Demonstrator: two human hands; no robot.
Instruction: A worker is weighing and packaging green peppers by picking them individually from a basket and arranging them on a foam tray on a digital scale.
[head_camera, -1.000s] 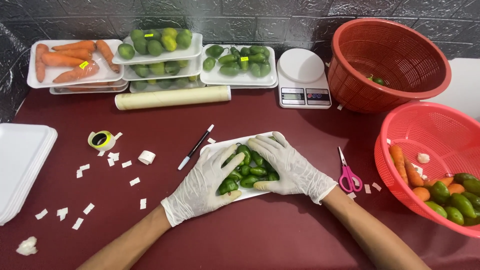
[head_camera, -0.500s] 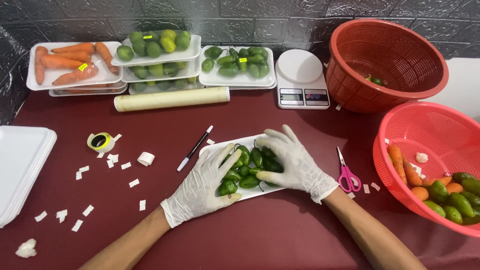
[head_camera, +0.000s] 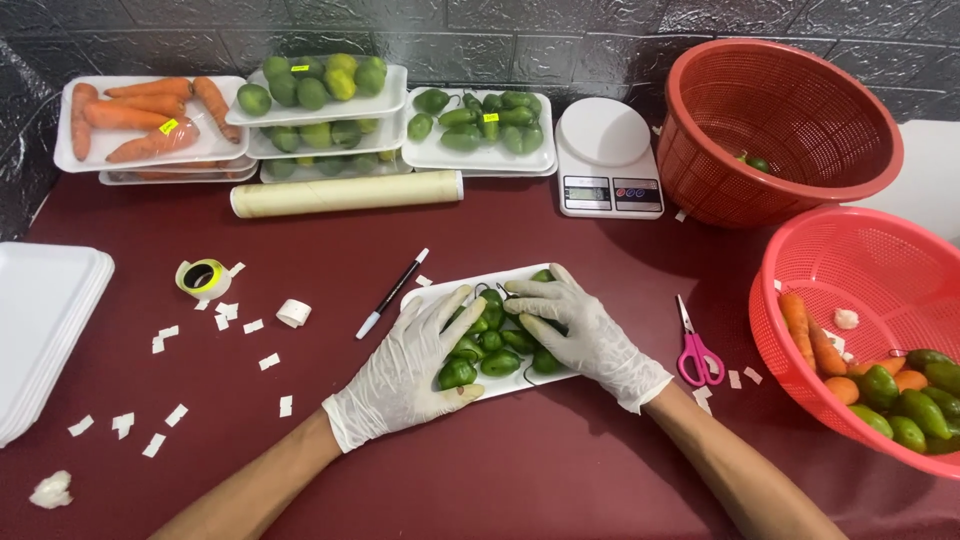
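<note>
A white foam tray (head_camera: 432, 292) lies on the dark red table, filled with several small green peppers (head_camera: 492, 345). My left hand (head_camera: 415, 360), in a white glove, rests flat on the tray's left side with fingers spread over the peppers. My right hand (head_camera: 575, 328), also gloved, lies on the tray's right side, fingers spread and touching the peppers near the far edge. Neither hand grips anything.
A pen (head_camera: 392, 292), pink scissors (head_camera: 697, 347), a tape roll (head_camera: 203, 278) and paper scraps lie around. A wrap roll (head_camera: 345, 193), a scale (head_camera: 607, 158) and trays of carrots, limes and peppers stand behind. Two red baskets (head_camera: 775, 125) (head_camera: 860, 290) sit right, stacked white trays (head_camera: 45, 330) left.
Both hands have spread apart a little across the tray, uncovering more of the peppers. The tray has stayed in place.
</note>
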